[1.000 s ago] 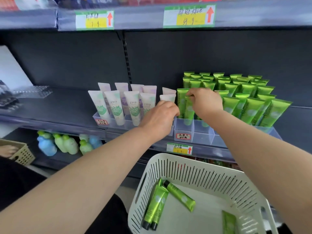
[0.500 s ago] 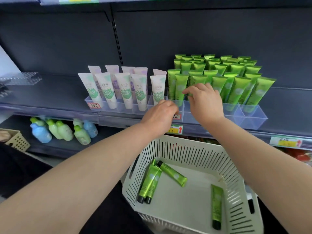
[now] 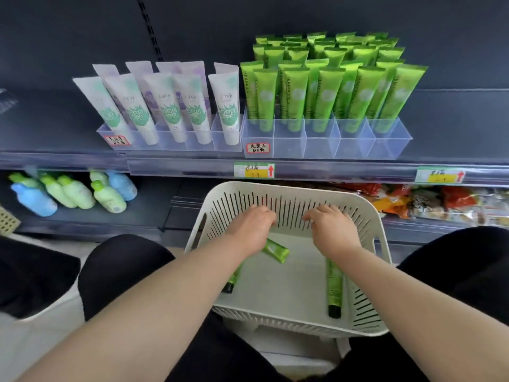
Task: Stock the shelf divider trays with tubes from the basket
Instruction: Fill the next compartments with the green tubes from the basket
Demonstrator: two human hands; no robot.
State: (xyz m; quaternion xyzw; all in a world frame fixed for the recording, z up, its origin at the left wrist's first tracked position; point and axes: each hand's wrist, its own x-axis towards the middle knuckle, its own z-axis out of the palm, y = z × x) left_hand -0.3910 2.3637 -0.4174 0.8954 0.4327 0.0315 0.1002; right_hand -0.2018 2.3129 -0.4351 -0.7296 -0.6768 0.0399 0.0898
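Ahead, trays (image 3: 319,144) on dark shelf (image 3: 55,128); perhaps snacks (image 3: 440,202) below.

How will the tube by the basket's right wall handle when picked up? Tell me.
Probably light: the tube is slim. Its glossy skin may be slippery in a loose grip. Lying flat on the smooth floor of the basket, it might roll or slide if nudged.

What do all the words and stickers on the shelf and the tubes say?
Green tray sticker: handwritten characters, too blurred to read.
White tray sticker: blurred too.
Middle price tag: red up arrow; writing unreadable.
Right price tag: red up arrow; writing unreadable.
White tubes: print blurred.
Green tubes: print too small.
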